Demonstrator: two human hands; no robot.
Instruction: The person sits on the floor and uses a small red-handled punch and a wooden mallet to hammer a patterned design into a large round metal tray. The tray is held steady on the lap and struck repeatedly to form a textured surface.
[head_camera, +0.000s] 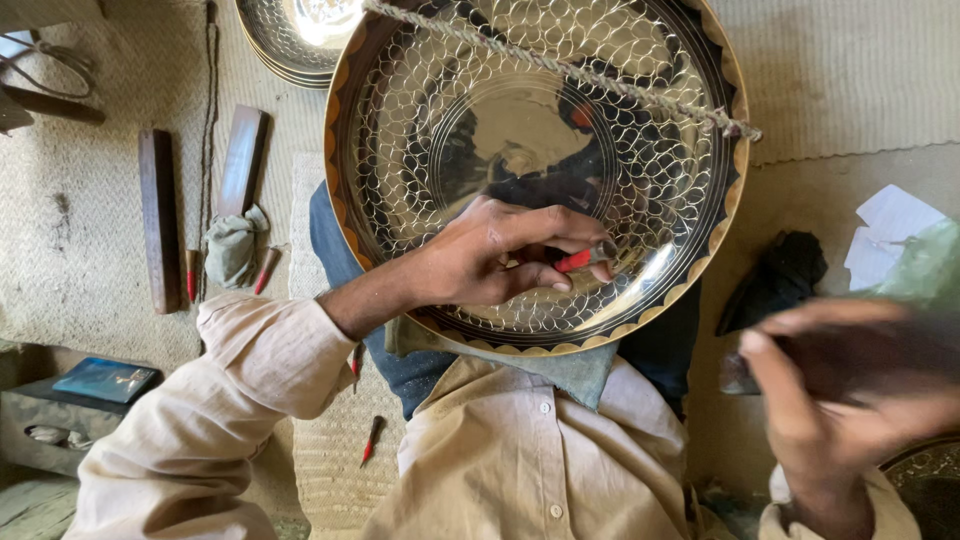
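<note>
Woven matting (90, 200) is seen covering the floor in the head view, with a bare earthen patch at the right. A large round brass tray (535, 150) is propped on the person's lap, its polished face tilted toward the camera. Its surface is covered with an engraved pattern of overlapping scales around a plain, mirror-like centre, and a scalloped border of dark and orange tones is seen along the rim. A twisted rope (570, 70) is stretched across the tray's upper part.

The left hand (490, 260) is laid on the lower part of the tray's face, and a small red-handled tool (580, 260) is pinched between its thumb and fingers, the tip set against the engraved metal. The right hand (850, 390) is held off the tray, lower right and well apart from it; it is blurred, its fingers are curled, and whether anything is gripped cannot be told.

A folded cloth (570, 365) is tucked under the tray's lower edge. To the left, two wooden bars (160, 215), a bundled rag (232, 248) and more red-handled tools (372, 440) are laid on the matting. Another patterned tray (290, 35) is seen at the top, and a dark cloth (775, 280) and white paper (890, 230) lie at the right.
</note>
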